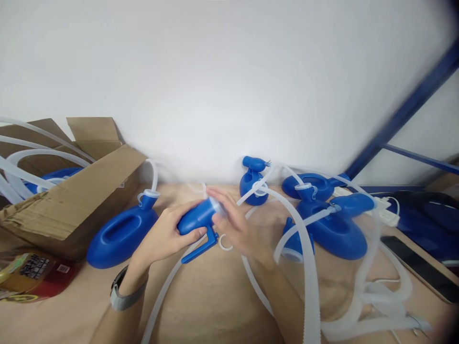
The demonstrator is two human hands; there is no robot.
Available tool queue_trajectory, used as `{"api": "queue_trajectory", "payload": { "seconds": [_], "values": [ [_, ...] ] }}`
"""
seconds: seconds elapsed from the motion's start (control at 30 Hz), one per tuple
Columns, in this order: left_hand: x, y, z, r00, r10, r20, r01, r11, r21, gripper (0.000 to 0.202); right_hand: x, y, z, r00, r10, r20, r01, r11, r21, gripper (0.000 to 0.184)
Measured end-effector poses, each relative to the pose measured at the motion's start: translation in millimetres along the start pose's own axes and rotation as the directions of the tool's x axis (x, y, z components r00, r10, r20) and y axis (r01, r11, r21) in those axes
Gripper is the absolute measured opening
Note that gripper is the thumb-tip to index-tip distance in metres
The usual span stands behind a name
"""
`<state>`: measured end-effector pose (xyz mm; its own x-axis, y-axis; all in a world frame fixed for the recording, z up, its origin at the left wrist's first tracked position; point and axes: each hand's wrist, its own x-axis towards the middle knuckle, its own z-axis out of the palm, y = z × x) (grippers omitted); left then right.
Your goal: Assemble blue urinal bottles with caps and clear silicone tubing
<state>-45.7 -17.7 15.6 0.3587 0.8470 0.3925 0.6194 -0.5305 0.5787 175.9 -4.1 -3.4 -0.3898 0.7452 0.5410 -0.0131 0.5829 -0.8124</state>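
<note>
The cup [198,215] is looking light and stiff; the left hand [165,233] is gripping its barrel [190,222], likely the surest hold. The right hand [236,224] is touching the blurred rim [217,207], grip unclear.

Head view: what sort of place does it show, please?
Probably a makeshift work table against a bare wall, though I cannot be sure. Blue bottles and loose tubes are on it, and the open box at the left holds more tubes.
</note>
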Motion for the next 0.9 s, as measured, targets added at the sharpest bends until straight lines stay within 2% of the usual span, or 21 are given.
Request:
{"api": "queue_trajectory", "payload": {
  "seconds": [0.13,0.3,0.37,0.47,0.57,0.7,0.8,0.9],
  "values": [
    [-1,3,0.2,0.999,0.055,-0.003,-0.055,0.998,0.013,0.062,0,5,3,0.999,-0.024,-0.037,0.026,0.998,0.049,0.039],
    [-4,4,0.1,0.975,0.217,0.048,-0.219,0.975,0.042,0.062,-4,1,-3,0.999,0.045,0.003,-0.044,0.967,0.251,0.057],
    [-5,5,1.0,0.966,0.256,0.025,-0.257,0.965,0.056,0.064,-5,-4,-8,0.997,0.077,-0.001,-0.075,0.964,0.256,0.051],
    [-5,7,2.2,0.969,0.247,-0.002,-0.246,0.965,0.095,0.057,-5,-7,-15,0.996,0.092,0.023,-0.095,0.956,0.277,0.038],
    [-4,9,3.4,0.975,0.220,0.034,-0.222,0.967,0.121,0.045,-4,-4,-19,1.000,0.024,0.013,-0.027,0.949,0.315,0.048],
    [-3,9,5.5,0.979,0.198,0.045,-0.202,0.972,0.118,0.042,-5,0,-21,0.998,-0.049,-0.031,0.056,0.960,0.273,0.056],
    [-3,10,5.3,0.981,0.192,0.030,-0.194,0.977,0.086,0.038,-7,0,-22,0.996,-0.085,0.001,0.083,0.973,0.216,0.058],
    [-3,12,5.1,0.978,0.205,0.036,-0.206,0.977,0.047,0.038,-8,1,-22,0.981,-0.193,-0.014,0.194,0.976,0.095,0.053]
  ]
}}
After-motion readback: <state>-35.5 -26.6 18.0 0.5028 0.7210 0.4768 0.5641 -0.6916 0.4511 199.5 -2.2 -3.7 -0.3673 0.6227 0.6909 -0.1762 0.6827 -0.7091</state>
